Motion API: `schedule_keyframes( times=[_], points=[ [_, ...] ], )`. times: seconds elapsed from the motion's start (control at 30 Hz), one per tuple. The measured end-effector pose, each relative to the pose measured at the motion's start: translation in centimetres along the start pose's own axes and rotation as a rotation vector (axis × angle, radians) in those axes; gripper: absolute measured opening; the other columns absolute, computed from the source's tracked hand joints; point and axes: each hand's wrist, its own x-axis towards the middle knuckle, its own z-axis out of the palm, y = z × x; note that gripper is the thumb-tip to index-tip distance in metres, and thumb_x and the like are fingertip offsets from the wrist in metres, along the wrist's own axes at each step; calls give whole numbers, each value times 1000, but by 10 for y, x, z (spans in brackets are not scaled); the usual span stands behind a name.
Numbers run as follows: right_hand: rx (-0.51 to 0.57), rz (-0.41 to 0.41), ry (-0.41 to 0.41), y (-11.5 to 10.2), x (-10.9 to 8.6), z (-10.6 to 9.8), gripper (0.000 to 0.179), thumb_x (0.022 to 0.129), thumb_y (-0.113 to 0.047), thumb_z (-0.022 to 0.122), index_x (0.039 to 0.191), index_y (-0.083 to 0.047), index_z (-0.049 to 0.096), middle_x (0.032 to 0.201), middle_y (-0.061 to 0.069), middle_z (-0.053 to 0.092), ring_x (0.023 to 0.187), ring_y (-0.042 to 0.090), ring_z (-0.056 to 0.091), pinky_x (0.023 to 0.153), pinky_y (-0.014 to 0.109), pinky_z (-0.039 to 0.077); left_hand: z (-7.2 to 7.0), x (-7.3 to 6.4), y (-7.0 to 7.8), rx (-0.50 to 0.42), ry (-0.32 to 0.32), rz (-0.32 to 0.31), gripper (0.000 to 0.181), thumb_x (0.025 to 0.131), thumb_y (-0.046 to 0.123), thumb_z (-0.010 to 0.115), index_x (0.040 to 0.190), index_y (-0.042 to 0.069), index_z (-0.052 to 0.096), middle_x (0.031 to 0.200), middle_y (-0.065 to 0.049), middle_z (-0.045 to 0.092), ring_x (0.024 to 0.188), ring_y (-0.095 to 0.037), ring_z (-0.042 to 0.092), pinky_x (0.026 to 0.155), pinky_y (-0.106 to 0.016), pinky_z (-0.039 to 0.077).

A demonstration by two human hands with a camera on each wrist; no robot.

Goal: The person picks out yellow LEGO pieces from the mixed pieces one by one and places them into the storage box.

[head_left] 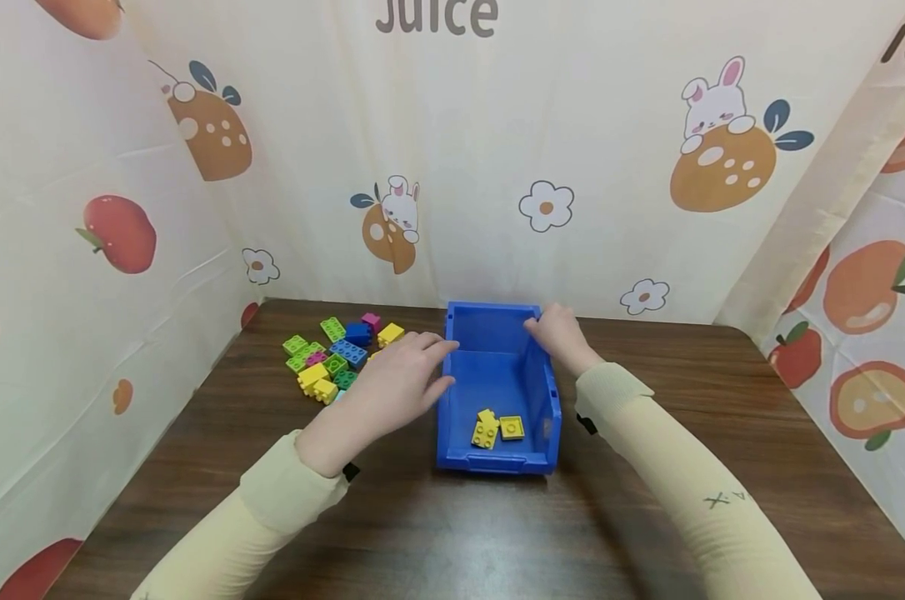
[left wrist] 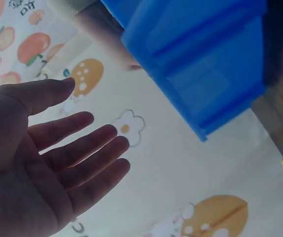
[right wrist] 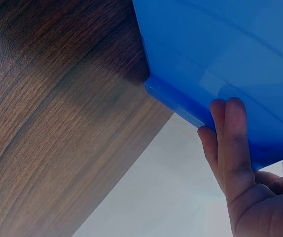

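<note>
A blue plastic bin (head_left: 488,379) stands on the table with its low front side toward me. On its floor near the front lie three yellow toy bricks (head_left: 512,427). My right hand (head_left: 563,333) grips the bin's right wall by the back corner, thumb over the rim and fingers along the outside, as the right wrist view also shows. My left hand (head_left: 392,379) hovers beside the left rim, holding nothing. In the left wrist view, the left hand's fingers (left wrist: 89,160) are spread and nearly straight, apart from the bin (left wrist: 205,64).
Left of the bin lies a loose pile of toy bricks in several colours, among them a blue brick (head_left: 348,352) and a light green brick (head_left: 332,328); the left hand partly covers it. A printed curtain (head_left: 467,242) hangs behind the dark wooden table (head_left: 452,542).
</note>
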Motion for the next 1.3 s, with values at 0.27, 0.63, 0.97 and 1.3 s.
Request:
schedule_keyframes(
  times=[0.27,0.63,0.97,1.3],
  points=[
    [0,-7,-1,-1,-1,0,38,91,-16,46,57,-11,33,50,-1,32,43,12,37,40,21,35,9,-11,-23,-35,62,-26,50,82,31,73,127,12,60,123,-8,62,113,-24,58,93,-42,50],
    [10,-2,-11,-1,-1,0,39,93,-16,47,56,-10,34,50,0,32,43,13,39,41,21,36,10,-30,-69,-37,43,-121,55,83,26,73,131,7,54,128,-14,57,119,-32,53,97,-49,46],
    [-2,9,-14,-2,-1,-2,39,93,-16,46,57,-10,34,50,0,33,44,13,39,41,21,36,13,-46,-107,-61,21,-163,52,84,10,67,133,4,51,134,-18,51,123,-37,47,100,-53,41],
    [9,9,-10,-1,1,0,38,92,-16,47,57,-10,33,50,-1,32,44,13,37,41,22,35,20,-60,-137,-69,-29,-206,54,81,6,66,133,3,51,135,-21,48,125,-41,44,102,-59,35]
  ],
)
